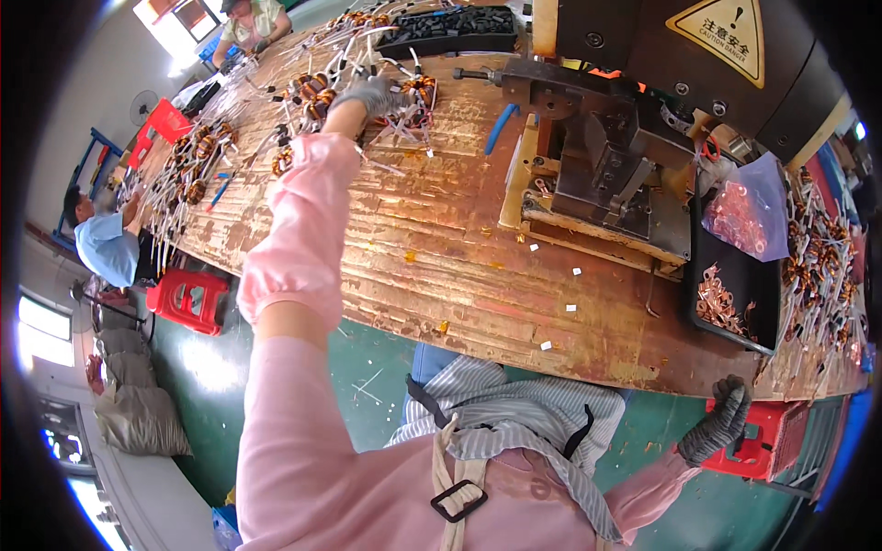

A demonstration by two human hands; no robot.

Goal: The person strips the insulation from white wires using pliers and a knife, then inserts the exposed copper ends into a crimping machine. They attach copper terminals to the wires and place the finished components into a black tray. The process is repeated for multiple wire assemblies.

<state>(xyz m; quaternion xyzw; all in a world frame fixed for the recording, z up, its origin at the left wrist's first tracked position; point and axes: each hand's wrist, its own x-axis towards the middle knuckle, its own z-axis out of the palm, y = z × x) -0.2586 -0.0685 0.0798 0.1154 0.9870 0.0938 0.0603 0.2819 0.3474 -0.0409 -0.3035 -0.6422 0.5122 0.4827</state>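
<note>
My left arm, in a pink sleeve cover, stretches far across the wooden table. My left hand [372, 97], in a grey glove, lies among copper-wound coils with white leads. It is beside a coil [421, 89] at its right, and more coils [315, 94] lie to its left. Its fingertips blend into the wires, so I cannot make out any grip. Down at the lower right, my right hand [717, 424], also gloved in grey, is below the table's front edge near a red stool [761, 439]. Its fingers are loosely bent and apart, with nothing visible in them.
A dark metal press [611, 174] stands at the right. A black tray [767, 294] beside it holds copper terminals and a plastic bag [749, 216]. Another black tray [447, 32] of small black parts lies at the back. Two people work at the far left, near more coils [202, 147].
</note>
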